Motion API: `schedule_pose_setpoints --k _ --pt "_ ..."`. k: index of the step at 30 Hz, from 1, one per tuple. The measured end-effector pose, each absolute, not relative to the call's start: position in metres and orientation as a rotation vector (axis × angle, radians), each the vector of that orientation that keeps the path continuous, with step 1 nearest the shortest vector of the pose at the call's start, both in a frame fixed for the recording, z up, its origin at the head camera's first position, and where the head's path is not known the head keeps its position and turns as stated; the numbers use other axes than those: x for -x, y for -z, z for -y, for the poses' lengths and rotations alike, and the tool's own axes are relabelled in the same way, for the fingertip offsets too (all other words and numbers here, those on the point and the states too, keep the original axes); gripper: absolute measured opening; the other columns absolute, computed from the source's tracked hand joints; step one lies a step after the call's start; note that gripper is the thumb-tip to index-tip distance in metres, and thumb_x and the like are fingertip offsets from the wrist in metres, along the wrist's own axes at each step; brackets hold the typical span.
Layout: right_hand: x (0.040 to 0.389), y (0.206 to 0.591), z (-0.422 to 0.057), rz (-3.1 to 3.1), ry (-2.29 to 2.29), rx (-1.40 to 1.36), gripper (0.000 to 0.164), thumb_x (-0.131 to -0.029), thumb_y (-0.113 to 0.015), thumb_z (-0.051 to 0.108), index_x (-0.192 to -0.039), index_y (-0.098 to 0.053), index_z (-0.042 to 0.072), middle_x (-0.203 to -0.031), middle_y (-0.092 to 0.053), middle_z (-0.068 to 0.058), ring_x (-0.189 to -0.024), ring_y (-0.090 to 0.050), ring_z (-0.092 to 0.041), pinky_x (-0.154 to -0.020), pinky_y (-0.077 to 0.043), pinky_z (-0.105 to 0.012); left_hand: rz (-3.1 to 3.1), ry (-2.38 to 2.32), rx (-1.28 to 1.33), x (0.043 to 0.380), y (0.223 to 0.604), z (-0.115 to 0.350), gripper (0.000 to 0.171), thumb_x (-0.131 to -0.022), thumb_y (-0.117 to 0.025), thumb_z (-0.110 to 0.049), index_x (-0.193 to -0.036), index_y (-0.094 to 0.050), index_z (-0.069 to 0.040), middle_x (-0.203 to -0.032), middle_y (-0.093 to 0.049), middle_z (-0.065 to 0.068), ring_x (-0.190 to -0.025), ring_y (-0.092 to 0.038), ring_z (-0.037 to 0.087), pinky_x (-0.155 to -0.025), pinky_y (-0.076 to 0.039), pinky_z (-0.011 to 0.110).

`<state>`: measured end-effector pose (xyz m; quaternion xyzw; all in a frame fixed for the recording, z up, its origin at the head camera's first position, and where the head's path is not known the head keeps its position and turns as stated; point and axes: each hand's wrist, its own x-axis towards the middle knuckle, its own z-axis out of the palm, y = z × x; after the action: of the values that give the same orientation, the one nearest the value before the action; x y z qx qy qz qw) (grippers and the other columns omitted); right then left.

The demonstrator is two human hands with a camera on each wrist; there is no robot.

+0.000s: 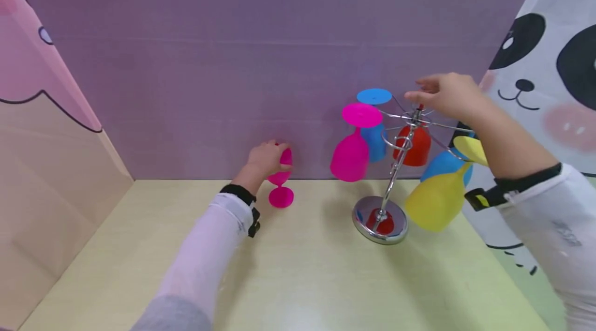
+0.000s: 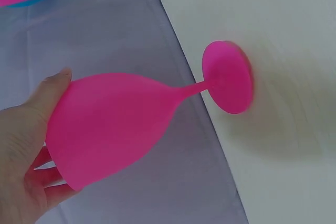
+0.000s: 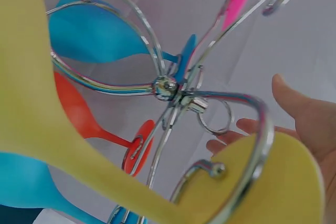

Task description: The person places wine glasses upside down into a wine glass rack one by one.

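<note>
My left hand [image 1: 266,159] grips a pink plastic wine goblet [image 2: 115,127] round its bowl near the rim, thumb on one side and fingers on the other. The goblet is foot down at the table's back edge; whether its foot touches the table I cannot tell. Over the top of a chrome goblet rack [image 1: 395,173] hovers my right hand [image 1: 449,94], its fingers apart and loosely bent, holding nothing in the right wrist view. Upside down on the rack hang a pink goblet [image 1: 350,158], a blue one [image 1: 376,142], a red one [image 1: 414,147], a yellow one [image 1: 435,201] and another blue one.
The pale table [image 1: 298,274] meets a grey-purple curtain [image 1: 233,88] at the back. A panda-print cloth [image 1: 526,114] hangs on the right, a pink printed cloth [image 1: 46,77] on the left. Wire arms of the rack stick out around its pole.
</note>
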<state>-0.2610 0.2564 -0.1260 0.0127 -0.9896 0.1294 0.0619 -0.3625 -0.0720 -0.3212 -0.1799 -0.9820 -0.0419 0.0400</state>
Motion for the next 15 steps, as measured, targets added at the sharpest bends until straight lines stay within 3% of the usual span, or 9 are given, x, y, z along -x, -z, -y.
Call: schedule_pose_setpoints --k 8,15 --pt "0.245 0.125 -0.262 2.992 -0.391 -0.140 0.080 -0.095 -0.046 0.055 -0.156 -0.013 0.014 -0.153 -0.020 -0.032 -0.137 -0.019 -0.056 -0.097 -0.034 -0.073 2.927 0.278 0.500 0.352 0.305 0.097 0.064 -0.085 -0.069 -0.047 -0.140 -0.050 -0.021 -0.135 -0.054 0.013 -0.122 -0.054 0.033 -0.091 -0.053 0.050" --pt "0.223 0.134 -0.258 2.941 -0.439 -0.299 0.084 -0.094 -0.055 0.047 -0.157 -0.007 0.018 -0.161 -0.003 -0.022 -0.145 -0.004 -0.049 -0.097 -0.028 -0.077 2.860 0.447 0.468 0.330 0.286 0.126 0.067 -0.085 -0.067 -0.050 -0.143 -0.047 -0.022 -0.141 -0.049 0.014 -0.126 -0.051 0.034 -0.092 -0.051 0.052"
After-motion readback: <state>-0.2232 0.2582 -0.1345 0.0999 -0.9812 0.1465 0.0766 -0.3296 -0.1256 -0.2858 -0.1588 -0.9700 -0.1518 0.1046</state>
